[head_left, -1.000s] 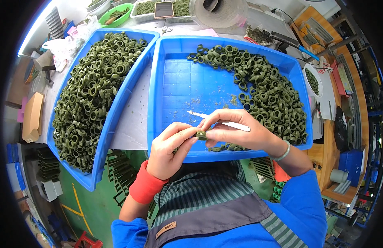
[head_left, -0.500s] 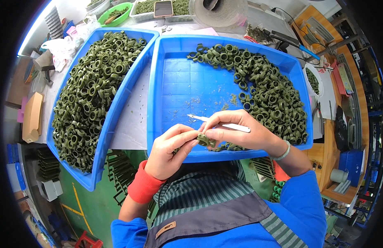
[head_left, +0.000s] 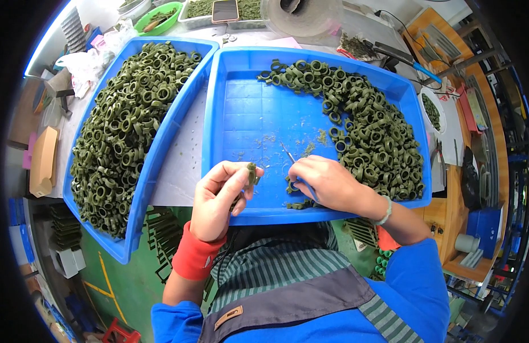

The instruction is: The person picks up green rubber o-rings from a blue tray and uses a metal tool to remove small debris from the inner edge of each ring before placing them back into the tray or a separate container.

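Note:
My left hand (head_left: 216,197), with a red wristband, pinches a dark green plastic ring (head_left: 252,173) upright between thumb and fingers, above the near edge of the right blue tray (head_left: 250,123). A slim craft knife (head_left: 287,151) is in my closed right hand (head_left: 327,182), its blade tip pointing away and slightly left. Beside that hand's fingertips lie a few green rings (head_left: 299,204) at the tray's near side; whether the fingers touch them I cannot tell. A large pile of the same rings (head_left: 381,134) fills the tray's right and far side.
On the left, another blue tray (head_left: 140,191) is heaped with green rings. Small green trimmings (head_left: 307,150) litter the right tray's floor. Behind stand a phone (head_left: 225,10), a bright green bowl (head_left: 158,18) and a round grey basin (head_left: 301,20). A white bowl (head_left: 432,108) sits to the right.
My hands have come apart. The left has drawn back leftward with a green ring, while the right has shifted toward the rings at the near side, its knife turned from sideways to pointing away.

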`<act>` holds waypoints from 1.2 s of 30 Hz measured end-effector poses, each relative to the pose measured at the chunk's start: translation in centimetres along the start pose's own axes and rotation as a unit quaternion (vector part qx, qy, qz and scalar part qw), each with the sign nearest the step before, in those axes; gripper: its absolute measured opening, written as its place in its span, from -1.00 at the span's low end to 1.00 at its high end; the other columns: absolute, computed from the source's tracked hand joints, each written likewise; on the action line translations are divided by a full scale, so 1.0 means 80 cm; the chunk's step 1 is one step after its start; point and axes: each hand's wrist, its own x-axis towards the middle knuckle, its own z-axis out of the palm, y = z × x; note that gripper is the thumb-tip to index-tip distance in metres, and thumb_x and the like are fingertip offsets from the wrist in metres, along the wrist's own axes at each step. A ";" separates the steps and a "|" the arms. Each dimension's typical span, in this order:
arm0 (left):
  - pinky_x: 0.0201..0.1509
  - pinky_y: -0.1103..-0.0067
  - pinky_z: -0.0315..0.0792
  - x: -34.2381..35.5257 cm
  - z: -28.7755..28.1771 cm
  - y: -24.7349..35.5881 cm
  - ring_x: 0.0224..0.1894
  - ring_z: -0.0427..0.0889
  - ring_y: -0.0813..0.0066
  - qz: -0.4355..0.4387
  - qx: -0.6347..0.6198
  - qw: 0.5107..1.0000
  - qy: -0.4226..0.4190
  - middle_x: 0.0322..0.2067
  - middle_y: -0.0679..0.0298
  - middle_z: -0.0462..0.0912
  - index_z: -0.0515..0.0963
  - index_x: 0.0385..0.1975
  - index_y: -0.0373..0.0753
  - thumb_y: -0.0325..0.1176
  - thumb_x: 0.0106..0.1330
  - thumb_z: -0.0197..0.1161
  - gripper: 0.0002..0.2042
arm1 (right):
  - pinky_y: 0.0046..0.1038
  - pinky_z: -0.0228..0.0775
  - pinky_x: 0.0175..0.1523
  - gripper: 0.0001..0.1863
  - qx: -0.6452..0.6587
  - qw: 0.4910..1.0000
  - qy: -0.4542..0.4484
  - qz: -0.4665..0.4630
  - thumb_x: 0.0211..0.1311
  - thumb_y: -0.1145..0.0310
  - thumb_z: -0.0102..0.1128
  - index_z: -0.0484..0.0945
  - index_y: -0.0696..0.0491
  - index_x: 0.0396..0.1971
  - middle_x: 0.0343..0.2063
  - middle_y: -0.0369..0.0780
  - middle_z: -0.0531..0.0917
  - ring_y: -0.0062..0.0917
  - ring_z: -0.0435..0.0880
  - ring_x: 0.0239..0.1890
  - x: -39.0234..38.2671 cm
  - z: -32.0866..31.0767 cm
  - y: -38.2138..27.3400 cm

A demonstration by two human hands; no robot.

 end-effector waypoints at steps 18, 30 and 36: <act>-0.54 0.81 0.17 0.010 0.022 -0.001 -0.48 0.41 0.83 -0.115 -0.039 0.993 -0.011 -0.38 0.35 0.64 0.56 -0.11 -0.29 -0.40 0.36 0.34 -0.81 | -0.46 0.58 -0.18 -0.84 0.281 0.947 0.142 0.071 0.31 0.54 0.24 0.60 0.18 -0.13 -0.32 -0.15 0.72 -0.49 0.75 -0.27 0.028 -0.028 -0.036; -0.54 0.81 0.13 0.012 0.031 -0.004 -0.50 0.36 0.78 -0.116 -0.146 0.982 0.018 -0.35 0.30 0.60 0.51 -0.02 -0.29 -0.48 0.44 0.21 -0.83 | -0.46 0.61 -0.13 -0.75 0.072 0.971 0.212 -0.087 0.09 0.61 0.39 0.63 0.14 -0.20 -0.23 -0.11 0.71 -0.33 0.76 -0.24 0.027 -0.019 -0.024; -0.40 0.80 0.28 0.004 0.033 -0.008 -0.34 0.47 0.80 0.013 0.029 0.999 0.024 -0.28 0.35 0.64 0.55 -0.06 -0.30 -0.55 0.36 0.31 -0.80 | -0.51 0.60 -0.08 -0.73 0.226 0.954 0.195 0.020 0.17 0.61 0.32 0.59 0.17 -0.11 -0.20 -0.12 0.71 -0.46 0.76 -0.19 0.023 -0.019 -0.025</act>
